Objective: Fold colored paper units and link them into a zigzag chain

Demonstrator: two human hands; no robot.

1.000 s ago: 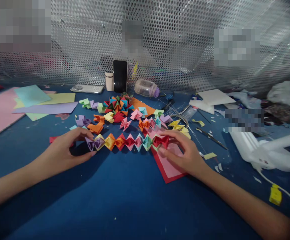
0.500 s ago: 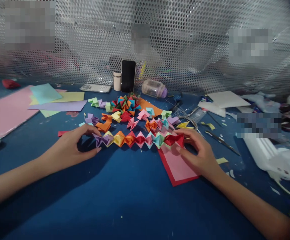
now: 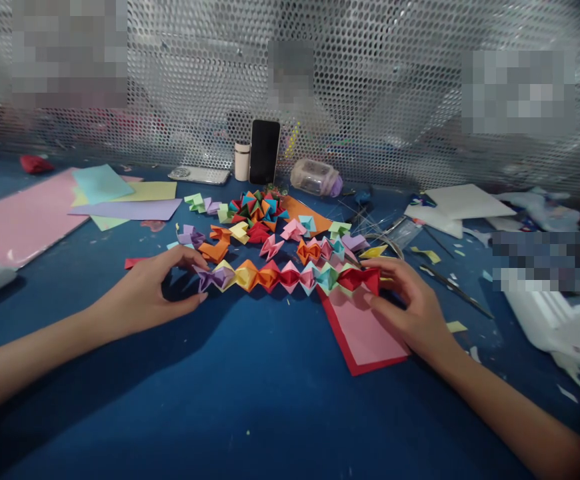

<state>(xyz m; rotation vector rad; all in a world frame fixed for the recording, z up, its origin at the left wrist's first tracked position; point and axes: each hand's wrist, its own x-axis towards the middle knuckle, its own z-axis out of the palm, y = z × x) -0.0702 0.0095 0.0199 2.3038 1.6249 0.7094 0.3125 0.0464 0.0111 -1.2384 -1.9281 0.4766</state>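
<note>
A chain of folded origami paper units (image 3: pixel 290 276) stretches between my two hands, running from purple through yellow, orange, red, pink, blue and green to red. The thumb and fingers of my left hand (image 3: pixel 150 293) close around its purple end. At the red end, my right hand (image 3: pixel 415 307) grips with the thumb below and fingers above. Beneath the right part of the chain lie pink and red paper sheets (image 3: pixel 367 327), partly covered by my right hand. Several loose folded paper pieces (image 3: pixel 215 251) lie just behind the chain, beside a multicoloured origami cluster (image 3: pixel 257 209).
Coloured paper sheets (image 3: pixel 20 207) lie at the left. Along the perforated metal screen (image 3: pixel 195 80) are a phone (image 3: pixel 265 152), a white cylinder (image 3: pixel 242 161) and a clear jar (image 3: pixel 315 177) on its side. Tweezers (image 3: pixel 455 291), paper scraps and a white glue gun (image 3: pixel 545 320) are at the right.
The whole view has shifted slightly, so things appear a little further right. Both hands keep their hold on the chain's ends.
</note>
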